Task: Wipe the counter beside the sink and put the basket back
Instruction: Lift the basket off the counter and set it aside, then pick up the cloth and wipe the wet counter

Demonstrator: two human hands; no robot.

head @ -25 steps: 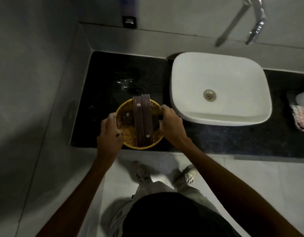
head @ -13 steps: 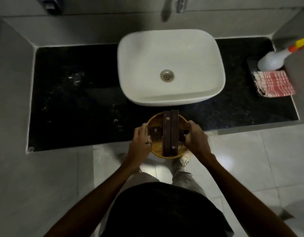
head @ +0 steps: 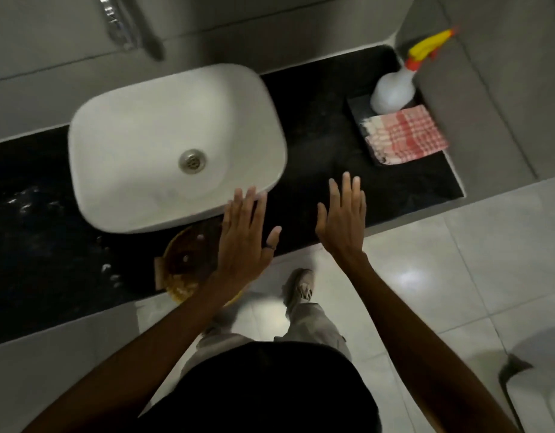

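wicker basket (head: 184, 270) sits at the counter (head: 316, 145) edge below the sink (head: 113, 145), light and stiff i reckon, best gripped by its rim, my left hand (head: 241, 245) and right hand (head: 341, 220) splayed, empty.

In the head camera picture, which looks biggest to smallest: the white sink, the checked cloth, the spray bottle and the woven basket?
1. White sink, by far the largest.
2. Checked cloth.
3. Spray bottle, about the cloth's size with its nozzle counted; too close to rank firmly.
Woven basket: partly hidden by the left hand, so unranked.
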